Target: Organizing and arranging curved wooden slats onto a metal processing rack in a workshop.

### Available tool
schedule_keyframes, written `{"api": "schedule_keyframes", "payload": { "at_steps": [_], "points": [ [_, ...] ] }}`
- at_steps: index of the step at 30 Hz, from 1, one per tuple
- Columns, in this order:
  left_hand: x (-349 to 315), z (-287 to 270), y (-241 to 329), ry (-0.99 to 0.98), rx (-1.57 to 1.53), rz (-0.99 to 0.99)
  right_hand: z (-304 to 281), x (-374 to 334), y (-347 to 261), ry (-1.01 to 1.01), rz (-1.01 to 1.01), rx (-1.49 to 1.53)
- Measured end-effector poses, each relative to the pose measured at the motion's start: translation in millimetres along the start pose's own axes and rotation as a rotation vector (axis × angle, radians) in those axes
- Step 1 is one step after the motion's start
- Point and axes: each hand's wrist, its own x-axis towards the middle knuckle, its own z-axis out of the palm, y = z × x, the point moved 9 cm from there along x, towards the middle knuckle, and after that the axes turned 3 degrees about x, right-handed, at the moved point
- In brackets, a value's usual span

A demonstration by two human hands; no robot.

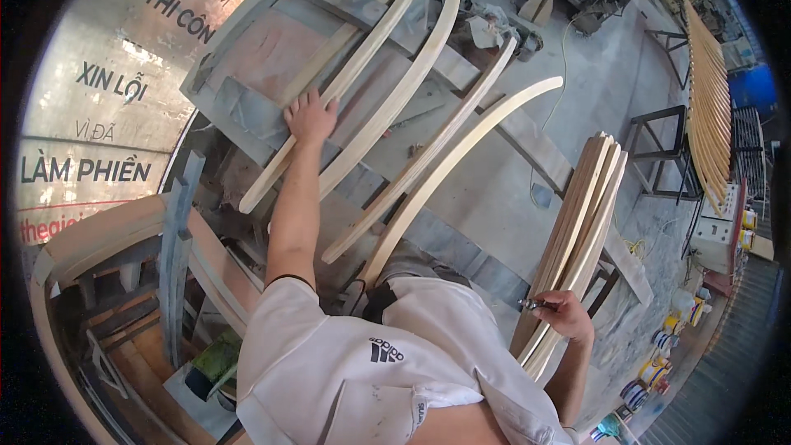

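My left hand [311,119] reaches forward over the leftmost curved wooden strip [375,37], fingers on one side and thumb on the other, gripping it. To its right a second curved strip [395,99] lies at a similar slant, and two more, a thin strip [445,144] and a paler bent strip [482,128], are spread further right. Low on the right, my right hand [567,317] is closed round a small dark metal tool [537,304], whose exact kind I cannot make out. Beside that hand stands a bundle of pale wooden strips [581,214].
Grey planks [519,136] run across under the strips. A worktop [255,58] lies at the far left, by a printed sign panel [115,115]. A curved wooden frame [107,227] stands near left. Slats on a black stand [709,99] and paint cans [655,371] line the right.
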Motion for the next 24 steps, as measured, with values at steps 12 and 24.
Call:
{"api": "schedule_keyframes", "payload": {
  "at_steps": [12,24],
  "points": [
    [-25,7,38,-0.372,-0.264,-0.054,3,3,-10,-0.047,0.026,-0.064],
    [-55,1,46,-0.112,-0.346,0.201,8,-14,-34,-0.26,-0.115,-0.096]
  ]
}}
